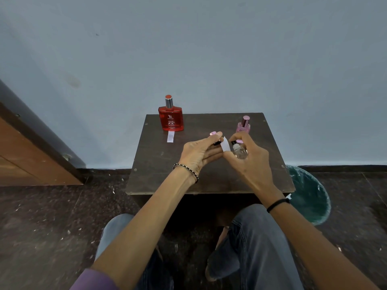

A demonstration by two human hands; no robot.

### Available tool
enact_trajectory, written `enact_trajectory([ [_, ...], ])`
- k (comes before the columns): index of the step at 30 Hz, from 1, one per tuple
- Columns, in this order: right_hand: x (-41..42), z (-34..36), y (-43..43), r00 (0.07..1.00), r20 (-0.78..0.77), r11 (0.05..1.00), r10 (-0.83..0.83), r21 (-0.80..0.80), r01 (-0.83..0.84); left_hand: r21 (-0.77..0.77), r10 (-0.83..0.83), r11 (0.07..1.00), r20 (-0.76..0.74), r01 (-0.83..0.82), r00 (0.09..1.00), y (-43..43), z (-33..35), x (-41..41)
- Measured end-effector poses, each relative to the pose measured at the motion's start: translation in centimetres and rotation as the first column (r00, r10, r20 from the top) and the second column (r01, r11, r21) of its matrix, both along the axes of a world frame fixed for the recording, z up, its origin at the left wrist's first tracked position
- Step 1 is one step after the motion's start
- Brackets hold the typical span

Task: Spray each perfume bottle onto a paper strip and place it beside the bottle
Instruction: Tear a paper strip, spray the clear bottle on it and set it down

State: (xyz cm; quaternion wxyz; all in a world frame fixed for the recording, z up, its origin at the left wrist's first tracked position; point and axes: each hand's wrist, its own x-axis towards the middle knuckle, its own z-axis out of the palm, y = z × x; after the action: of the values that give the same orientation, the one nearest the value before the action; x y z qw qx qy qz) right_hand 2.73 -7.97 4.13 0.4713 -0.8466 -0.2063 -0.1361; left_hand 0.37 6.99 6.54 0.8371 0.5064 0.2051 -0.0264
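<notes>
A red perfume bottle (171, 117) stands at the back left of the small dark table (167, 164), with a white paper strip (170, 136) lying just in front of it. A pink perfume bottle (243, 124) stands at the back right. My right hand (249, 162) grips a small clear spray bottle (239, 150), its nozzle facing left. My left hand (201, 153) pinches a white paper strip (225, 145) right in front of that nozzle. A pink cap (213, 133) shows just behind my left fingers.
A teal-lined waste bin (310, 193) stands on the floor at the table's right side. A wooden door (31, 155) is at the left. The wall rises directly behind the table. My knees are under the table's front edge.
</notes>
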Motion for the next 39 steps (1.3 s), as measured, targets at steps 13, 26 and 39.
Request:
enact_trajectory([
  [13, 0.0, -0.3, 0.3, 0.998, 0.054, 0.995, 0.043, -0.093, -0.038, -0.005, -0.023, 1.0, 0.003, 0.023, 1.0, -0.4, 0.2, -0.3],
  [26, -0.1, -0.1, 0.7, 0.998, 0.058, 0.997, 0.031, -0.073, -0.027, 0.019, -0.01, 1.0, 0.003, 0.01, 1.0, -0.5, 0.1, -0.2],
  [39, -1.0, 0.5, -0.3, 0.952, -0.304, 0.972, -0.022, 0.218, 0.092, 0.013, 0.002, 1.0, 0.003, -0.002, 1.0, -0.5, 0.0, -0.1],
])
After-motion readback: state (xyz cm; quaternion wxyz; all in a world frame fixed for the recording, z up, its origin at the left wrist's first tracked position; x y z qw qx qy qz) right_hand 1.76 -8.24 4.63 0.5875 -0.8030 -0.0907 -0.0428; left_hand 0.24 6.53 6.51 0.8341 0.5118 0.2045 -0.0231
